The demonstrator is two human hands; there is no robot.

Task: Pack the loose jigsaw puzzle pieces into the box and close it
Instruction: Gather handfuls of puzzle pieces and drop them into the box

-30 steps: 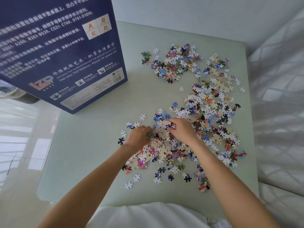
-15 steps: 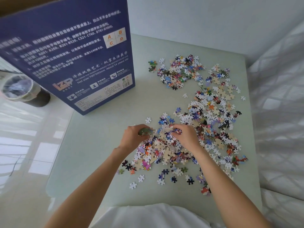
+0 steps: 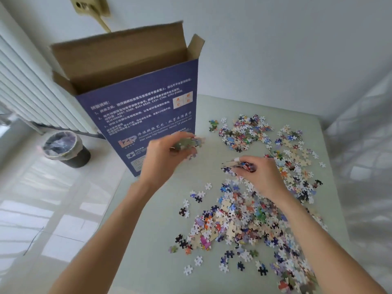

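A tall dark blue puzzle box (image 3: 140,107) stands upright at the table's far left, its top flaps open and the brown inside showing. My left hand (image 3: 163,158) is raised in front of the box's lower face and grips a bunch of puzzle pieces (image 3: 186,143). My right hand (image 3: 258,175) hovers just above the table and holds another clump of pieces (image 3: 239,166). Loose puzzle pieces lie in a large heap (image 3: 244,225) under my right forearm. A smaller heap (image 3: 244,132) sits at the far side.
The pale green table (image 3: 152,230) ends at a white wall behind. A white quilted bed cover (image 3: 364,166) borders its right side. On the floor to the left stand a dark waste bin (image 3: 65,149) with a plastic liner and a white radiator (image 3: 31,96).
Both hands have lifted off the pile with pieces in their grasp. The left hand has moved up and left to the box. The view has tilted up, showing the open box top.
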